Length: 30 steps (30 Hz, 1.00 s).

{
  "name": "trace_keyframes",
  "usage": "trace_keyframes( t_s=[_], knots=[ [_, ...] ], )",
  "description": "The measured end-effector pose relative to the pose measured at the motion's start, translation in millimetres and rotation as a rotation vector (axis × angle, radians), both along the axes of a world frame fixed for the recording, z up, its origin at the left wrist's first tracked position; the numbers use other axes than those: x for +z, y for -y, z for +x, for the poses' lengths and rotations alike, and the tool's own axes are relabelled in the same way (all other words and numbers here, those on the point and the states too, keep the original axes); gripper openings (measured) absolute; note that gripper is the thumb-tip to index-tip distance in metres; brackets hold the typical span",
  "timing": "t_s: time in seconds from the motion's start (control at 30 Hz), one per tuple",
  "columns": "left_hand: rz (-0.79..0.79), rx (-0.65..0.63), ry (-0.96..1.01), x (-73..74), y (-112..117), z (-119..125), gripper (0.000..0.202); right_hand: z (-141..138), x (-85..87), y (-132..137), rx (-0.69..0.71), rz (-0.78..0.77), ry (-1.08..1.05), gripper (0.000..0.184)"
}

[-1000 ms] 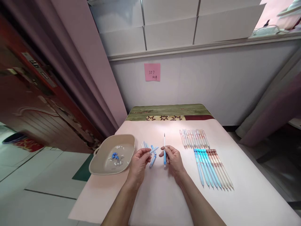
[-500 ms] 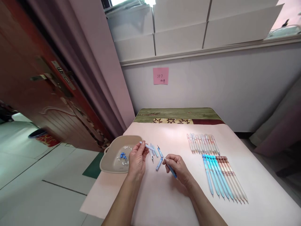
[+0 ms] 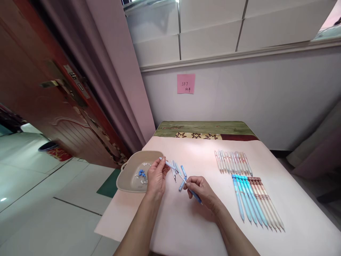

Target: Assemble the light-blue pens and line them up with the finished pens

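My left hand [image 3: 157, 176] pinches a pale blue pen barrel [image 3: 169, 164], which slants down to the right over the table. My right hand [image 3: 198, 190] grips a thin white refill [image 3: 182, 178] whose dark tip meets or nearly meets the barrel's lower end; I cannot tell if it is inside. A darker blue pen part [image 3: 196, 197] also sticks out beneath the right fingers. Between the hands lie a blue barrel piece [image 3: 183, 170], another blue piece [image 3: 181, 185] and several pale pen parts [image 3: 176, 166].
A beige basin [image 3: 128, 177] on the left holds small blue pieces [image 3: 142, 173] and white bits. On the right lie a row of clear patterned pens [image 3: 233, 163], several blue pens [image 3: 249, 201] and several brown-topped pens [image 3: 266, 204]. The pale pink tabletop [image 3: 183, 227] runs beneath.
The white refill in my right hand now reaches up to the barrel in my left hand; they were apart before. The view has shifted slightly.
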<state>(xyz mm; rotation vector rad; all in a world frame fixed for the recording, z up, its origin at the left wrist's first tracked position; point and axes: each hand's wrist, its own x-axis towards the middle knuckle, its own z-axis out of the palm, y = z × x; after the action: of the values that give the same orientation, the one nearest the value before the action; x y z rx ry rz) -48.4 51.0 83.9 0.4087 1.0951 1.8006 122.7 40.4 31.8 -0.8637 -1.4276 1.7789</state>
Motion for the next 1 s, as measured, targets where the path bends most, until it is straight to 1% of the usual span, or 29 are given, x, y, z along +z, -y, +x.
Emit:
trace_keyframes(
  t_s=[0.13, 0.3, 0.4, 0.47, 0.6, 0.67, 0.73, 0.87, 1.0],
  knots=[
    [0.0, -0.012, -0.006, -0.8, -0.7, -0.9, 0.032, -0.7, -1.9, -0.6, 0.007, 0.015, -0.018, 0.026],
    [-0.006, -0.077, -0.048, -6.2, -0.8, 1.1, 0.034, -2.0, -6.9, -3.9, -0.019, 0.047, -0.027, 0.029],
    [-0.014, -0.079, -0.085, -11.6, -2.2, 1.7, 0.038, -3.3, -10.4, -5.9, -0.077, 0.093, -0.055, 0.033],
    [-0.017, -0.062, -0.098, -14.5, -3.5, 1.2, 0.038, -4.6, -13.6, -7.0, -0.119, 0.093, -0.083, 0.036],
    [-0.022, -0.032, -0.13, -16.9, -5.4, -0.6, 0.037, -7.9, -20.0, -9.5, -0.212, 0.0, -0.088, 0.035],
    [-0.02, -0.025, -0.146, -17.0, -5.5, -0.9, 0.037, -9.0, -21.0, -11.0, -0.259, -0.022, -0.071, 0.034],
    [-0.018, -0.034, -0.167, -17.6, -5.2, 0.3, 0.037, -9.3, -20.0, -12.0, -0.311, -0.017, -0.06, 0.033],
    [-0.031, -0.071, -0.199, -21.5, -3.0, 8.9, 0.034, -8.1, -17.5, -11.7, -0.426, 0.044, -0.025, 0.028],
    [-0.055, -0.134, -0.184, -27.2, 0.9, 22.1, 0.032, -9.2, -23.5, -12.2, -0.477, 0.062, -0.063, 0.018]
  ],
)
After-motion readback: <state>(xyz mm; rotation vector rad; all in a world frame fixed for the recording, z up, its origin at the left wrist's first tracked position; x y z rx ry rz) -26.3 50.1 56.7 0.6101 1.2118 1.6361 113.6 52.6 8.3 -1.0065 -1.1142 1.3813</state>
